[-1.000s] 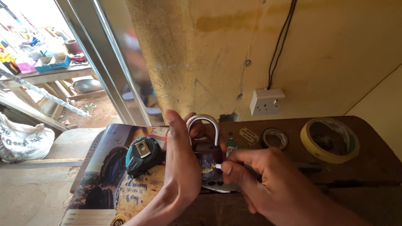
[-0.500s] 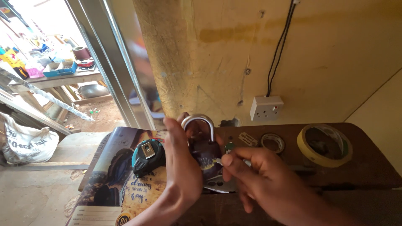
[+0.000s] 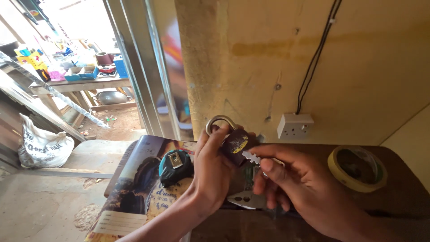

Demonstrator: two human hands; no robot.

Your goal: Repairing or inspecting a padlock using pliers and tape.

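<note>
Nearest, both forearms come up from the bottom edge over a dark brown bench (image 3: 403, 197). The left hand (image 3: 214, 168) has its grip clamped round a dark padlock (image 3: 236, 144), held upright above the bench with its steel shackle (image 3: 219, 122) on top and one face turned right, so the lock seems steadied for the other hand. The right hand (image 3: 298, 183) pinches a silver key (image 3: 251, 157) between thumb and fingers, grip together on it, the toothed blade pointing left and its tip touching or just beside the padlock's lower edge; whether it sits in a keyhole I cannot tell. Under the hands lie a metal tool (image 3: 244, 199), mostly hidden, and a printed booklet (image 3: 134, 179) spread over the bench's left part, with a teal and black tape measure (image 3: 176, 166) resting on it just left of the left wrist. At the right, well apart from the hands, a yellowish tape roll (image 3: 356, 169) lies flat. Farther back a yellow wall carries a white socket (image 3: 294, 126) with black cables (image 3: 316, 58) running up from it. To the far left an open doorway shows a dirt yard, a white sack (image 3: 42, 145) and a wooden table (image 3: 80, 85) loaded with coloured tubs.
</note>
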